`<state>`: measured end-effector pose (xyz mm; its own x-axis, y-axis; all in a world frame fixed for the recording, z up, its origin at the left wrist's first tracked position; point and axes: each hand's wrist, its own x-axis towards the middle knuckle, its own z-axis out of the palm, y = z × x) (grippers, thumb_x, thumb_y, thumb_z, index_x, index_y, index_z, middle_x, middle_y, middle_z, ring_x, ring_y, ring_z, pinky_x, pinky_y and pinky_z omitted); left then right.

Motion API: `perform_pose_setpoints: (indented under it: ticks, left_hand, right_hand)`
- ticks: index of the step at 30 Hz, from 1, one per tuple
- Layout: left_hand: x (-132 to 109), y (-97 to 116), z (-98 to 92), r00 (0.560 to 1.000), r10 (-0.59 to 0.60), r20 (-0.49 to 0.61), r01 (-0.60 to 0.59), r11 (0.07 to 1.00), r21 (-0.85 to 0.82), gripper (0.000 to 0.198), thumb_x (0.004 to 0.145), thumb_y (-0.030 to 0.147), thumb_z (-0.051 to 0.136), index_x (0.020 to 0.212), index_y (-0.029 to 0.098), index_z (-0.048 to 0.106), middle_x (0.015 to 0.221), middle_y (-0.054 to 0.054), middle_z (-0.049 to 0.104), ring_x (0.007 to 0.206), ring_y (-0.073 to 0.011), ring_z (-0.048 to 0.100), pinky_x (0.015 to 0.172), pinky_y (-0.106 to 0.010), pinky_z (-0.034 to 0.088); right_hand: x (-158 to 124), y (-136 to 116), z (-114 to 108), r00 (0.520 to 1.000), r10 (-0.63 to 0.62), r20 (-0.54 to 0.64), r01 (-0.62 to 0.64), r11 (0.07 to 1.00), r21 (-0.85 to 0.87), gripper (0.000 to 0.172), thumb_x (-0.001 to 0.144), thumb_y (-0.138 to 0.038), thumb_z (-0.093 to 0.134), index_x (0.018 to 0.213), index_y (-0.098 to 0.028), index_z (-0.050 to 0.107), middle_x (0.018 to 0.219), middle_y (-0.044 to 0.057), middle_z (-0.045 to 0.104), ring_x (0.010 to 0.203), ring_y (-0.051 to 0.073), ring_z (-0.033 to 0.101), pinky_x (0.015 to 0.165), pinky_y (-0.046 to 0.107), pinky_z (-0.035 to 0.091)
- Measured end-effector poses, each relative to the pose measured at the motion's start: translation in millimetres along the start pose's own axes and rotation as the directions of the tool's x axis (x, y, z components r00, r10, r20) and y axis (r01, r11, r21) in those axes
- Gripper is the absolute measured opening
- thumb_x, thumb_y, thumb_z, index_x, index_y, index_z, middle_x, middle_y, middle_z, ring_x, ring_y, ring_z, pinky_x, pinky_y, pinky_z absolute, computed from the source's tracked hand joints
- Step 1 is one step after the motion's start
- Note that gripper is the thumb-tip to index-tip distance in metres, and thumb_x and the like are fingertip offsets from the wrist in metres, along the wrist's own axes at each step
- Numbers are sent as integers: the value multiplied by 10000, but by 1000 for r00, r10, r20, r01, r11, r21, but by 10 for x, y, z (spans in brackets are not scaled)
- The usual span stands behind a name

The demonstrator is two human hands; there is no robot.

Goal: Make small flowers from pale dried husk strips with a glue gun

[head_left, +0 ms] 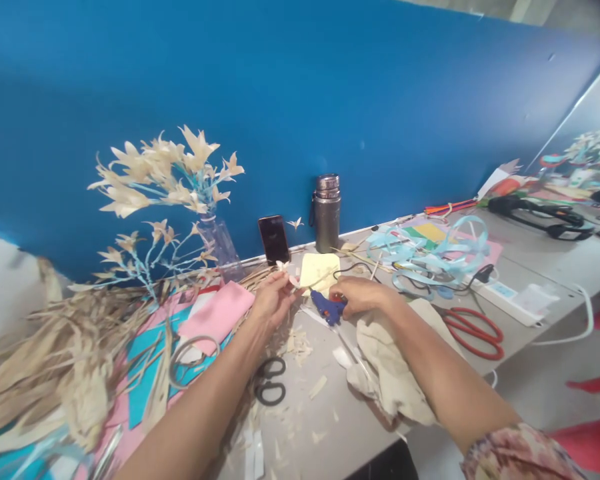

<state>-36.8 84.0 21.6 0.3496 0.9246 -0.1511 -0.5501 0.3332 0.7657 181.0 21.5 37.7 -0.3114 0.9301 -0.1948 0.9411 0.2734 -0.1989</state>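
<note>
My left hand is closed in a pinch on a small pale husk flower, whose petals stick up past the fingertips. My right hand wraps round the handle of a blue hot glue gun. Its nozzle end lies toward my left hand, beside a yellow paper pad. Under my right forearm lies a crumpled beige cloth. Dark-handled scissors rest near my left wrist, among pale husk scraps.
Husk flowers stand in a clear vase at the left, above piled dry husks. A phone and a steel flask stand by the blue wall. Rightward are blue ribbon, red-handled scissors and a power strip.
</note>
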Motion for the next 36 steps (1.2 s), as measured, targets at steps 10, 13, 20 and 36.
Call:
perform_pose_setpoints:
  ticks: [10, 13, 20, 36]
  left_hand:
    - [175, -127, 38, 995, 24, -93, -20, 999, 46, 282, 625, 57, 771, 734, 157, 531, 647, 19, 627, 721, -166, 691, 714, -338, 570]
    - [166, -66, 8, 995, 15, -102, -11, 999, 32, 256, 655, 64, 760, 747, 158, 541, 632, 27, 623, 583, -113, 637, 627, -270, 543]
    - [146, 285, 39, 982, 144, -124, -145, 989, 4, 217, 675, 87, 764, 766, 147, 577, 581, 21, 617, 507, -82, 578, 501, -178, 427]
    - [-21, 379, 238, 966, 253, -60, -252, 967, 33, 327, 560, 203, 847, 733, 157, 574, 609, -1, 661, 561, -113, 606, 587, -245, 452]
  right_hand:
    - [-215, 294, -176, 980, -59, -192, 181, 673, 717, 405, 646, -185, 748, 1044, -199, 677, 978, 21, 703, 851, 180, 642, 704, 249, 467]
    - [-257, 312, -201, 927, -8, -376, 349, 389, 853, 398, 736, -311, 745, 1101, -183, 653, 1041, 67, 688, 825, 174, 642, 737, 302, 476]
    - [-210, 137, -92, 924, -50, -380, 379, 268, 886, 426, 831, -471, 693, 1126, -164, 679, 1027, 103, 659, 695, 144, 570, 660, 304, 475]
    - [-305, -190, -228, 961, -25, -274, 245, 530, 812, 395, 815, -570, 661, 929, -192, 675, 929, 62, 632, 782, 180, 562, 685, 303, 494]
